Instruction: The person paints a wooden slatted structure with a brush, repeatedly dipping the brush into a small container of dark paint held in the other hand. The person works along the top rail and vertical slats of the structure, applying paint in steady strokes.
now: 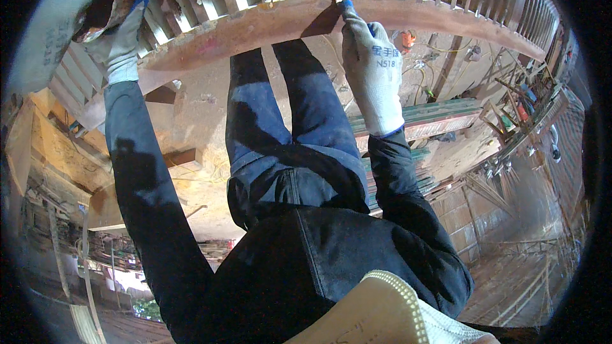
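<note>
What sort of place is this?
Probably a metalworking shop or yard, going by the rust-brown slatted frame, the long bars lying on the ground and the work gloves.

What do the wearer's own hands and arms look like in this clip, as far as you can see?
The left hand and right hand wear whitish knit gloves with blue at the fingertips. The right glove has dark printing across its back. Both arms are in long dark sleeves, the left looking greyer toward the wrist.

Pale floor [203, 95], orange object [408, 39], thin cables [422, 80], long green-edged bars [424, 113] lying on it
</note>
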The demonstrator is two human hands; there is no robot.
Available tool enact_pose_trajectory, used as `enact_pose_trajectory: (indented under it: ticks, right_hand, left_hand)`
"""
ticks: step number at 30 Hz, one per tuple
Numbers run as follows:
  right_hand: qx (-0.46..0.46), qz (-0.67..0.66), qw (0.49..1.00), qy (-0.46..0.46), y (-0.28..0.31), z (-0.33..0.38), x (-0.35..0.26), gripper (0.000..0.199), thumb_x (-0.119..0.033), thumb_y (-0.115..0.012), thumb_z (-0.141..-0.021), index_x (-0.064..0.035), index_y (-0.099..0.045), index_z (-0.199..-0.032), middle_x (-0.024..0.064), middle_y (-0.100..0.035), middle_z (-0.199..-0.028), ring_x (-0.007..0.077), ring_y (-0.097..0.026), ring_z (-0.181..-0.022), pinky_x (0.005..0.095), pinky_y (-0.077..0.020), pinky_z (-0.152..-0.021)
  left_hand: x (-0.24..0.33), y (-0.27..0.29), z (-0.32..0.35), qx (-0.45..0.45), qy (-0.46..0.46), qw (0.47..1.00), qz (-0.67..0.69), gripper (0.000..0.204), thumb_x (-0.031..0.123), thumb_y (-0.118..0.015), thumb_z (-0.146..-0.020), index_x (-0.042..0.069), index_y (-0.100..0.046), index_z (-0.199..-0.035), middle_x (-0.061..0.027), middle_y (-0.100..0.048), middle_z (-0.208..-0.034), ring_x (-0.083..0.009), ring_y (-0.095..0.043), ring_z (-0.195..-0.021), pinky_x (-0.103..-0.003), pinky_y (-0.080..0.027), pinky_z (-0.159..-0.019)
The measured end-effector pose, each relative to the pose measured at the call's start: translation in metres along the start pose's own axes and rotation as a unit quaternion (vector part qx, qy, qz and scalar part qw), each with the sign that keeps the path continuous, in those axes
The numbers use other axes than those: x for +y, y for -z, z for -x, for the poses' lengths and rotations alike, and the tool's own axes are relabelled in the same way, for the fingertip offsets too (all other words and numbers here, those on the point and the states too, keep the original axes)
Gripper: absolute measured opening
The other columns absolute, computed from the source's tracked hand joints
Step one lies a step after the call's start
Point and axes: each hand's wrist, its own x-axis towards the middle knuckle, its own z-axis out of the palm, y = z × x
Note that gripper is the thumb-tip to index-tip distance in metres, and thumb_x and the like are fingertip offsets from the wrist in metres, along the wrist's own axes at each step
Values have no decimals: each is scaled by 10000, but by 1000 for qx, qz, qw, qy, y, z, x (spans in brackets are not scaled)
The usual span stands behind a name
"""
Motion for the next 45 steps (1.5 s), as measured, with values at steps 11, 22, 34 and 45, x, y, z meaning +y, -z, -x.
enact_pose_trajectory:
  ticks: [11, 22, 34, 45]
  right_hand:
    - [-11, 51, 998, -19, -15, 1, -4, 463, -129, -564, -913, -163, -506, -1371, 141, -577, -878, 338, -626, -646, 443, -501, -541]
    - [-1, -137, 990, -21, 16, -11, 10, 327, -109, -536, -957, -58, -613, -1271, 159, -687, -1001, 268, -676, -830, 337, -511, -744]
    - [-7, 47, 998, -35, -21, -9, -27, 539, -114, -542, -891, -109, -424, -1417, 155, -557, -871, 344, -623, -591, 452, -501, -489]
    - [32, -10, 999, -37, -12, -8, -25, 356, -148, -554, -951, -67, -569, -1298, 141, -587, -792, 311, -617, -603, 433, -485, -528]
  left_hand:
    - [3, 4, 0, -18, 2, 1000, -22, 533, 241, -339, -1055, 5, -203, -1512, -96, -229, -1574, -198, -251, -1437, -302, -176, -1204]
    - [-7, -11, -2, 27, -11, 997, -67, 547, 269, -403, -1023, 25, -255, -1490, -92, -284, -1541, -203, -289, -1411, -309, -212, -1185]
    - [-13, -15, -1, 55, -12, 994, -93, 564, 299, -473, -988, 46, -313, -1466, -88, -345, -1504, -209, -330, -1383, -316, -252, -1164]
    - [-22, -27, -3, 69, -12, 992, -105, 579, 327, -536, -957, 66, -365, -1444, -84, -400, -1471, -215, -368, -1358, -323, -288, -1145]
